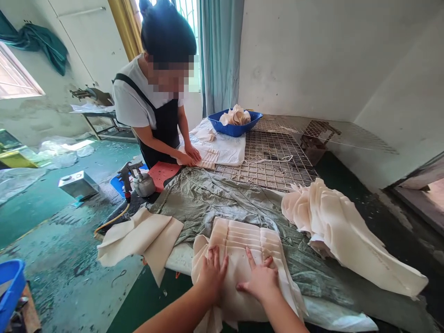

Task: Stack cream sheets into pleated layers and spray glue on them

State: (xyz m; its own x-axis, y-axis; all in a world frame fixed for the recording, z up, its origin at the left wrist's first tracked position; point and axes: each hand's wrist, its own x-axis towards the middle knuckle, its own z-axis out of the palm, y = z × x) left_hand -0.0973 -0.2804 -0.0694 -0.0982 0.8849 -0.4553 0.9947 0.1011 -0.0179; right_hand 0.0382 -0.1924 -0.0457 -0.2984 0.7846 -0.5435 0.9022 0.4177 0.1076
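Observation:
Cream sheets point(243, 231), which look like fabric, lie overlapped in narrow steps on the table edge right in front of me. My left hand point(212, 273) rests on the left side of these sheets, fingers extended and pointing away from me. On their middle lies my right hand point(261, 278), its fingers and thumb spread. Neither hand grasps anything. More cream pieces point(142, 238) lie to the left, hanging partly over the edge. A thick fanned pile of the same material point(335, 226) sits to the right on the crumpled grey-green cloth point(215, 189).
Across the table, a co-worker point(159, 115) bends over similar strips point(208, 158). A spray gun with a metal cup point(144, 184) stands at the left corner. Behind are a blue tray point(231, 128) of cream pieces and wire mesh point(277, 155). A metal can point(79, 185) is on the floor.

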